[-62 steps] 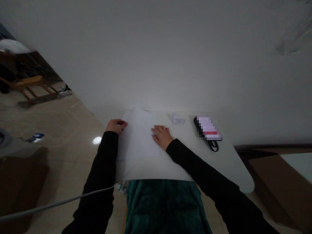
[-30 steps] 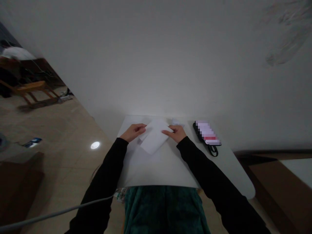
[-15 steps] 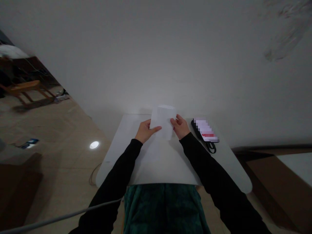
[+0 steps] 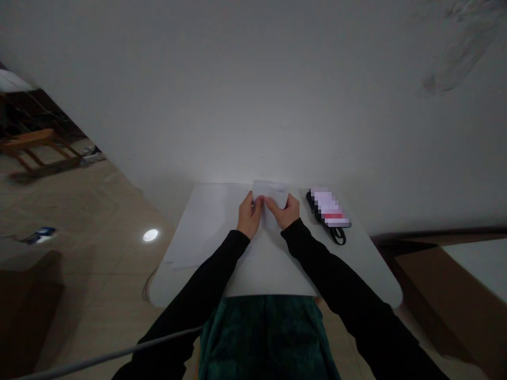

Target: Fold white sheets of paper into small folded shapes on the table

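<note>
White paper is between the person's two hands, over the far part of the desk, close to the wall. The left hand has a pinching grip on its left edge, and the right hand has the same kind of grip on its right edge. Both thumbs lie on the near face, their tips close together at the middle; most of the other fingers are hidden behind. Whether the piece touches the desk cannot be told. To the left, larger white sheets lie flat, partly overlapping, with the left forearm crossing their near corner. To the right, apart from the right hand, rests a blurred-out device on something black with a looped strap. Green fabric shows below the near edge, and a grey cable runs past the left sleeve.
</note>
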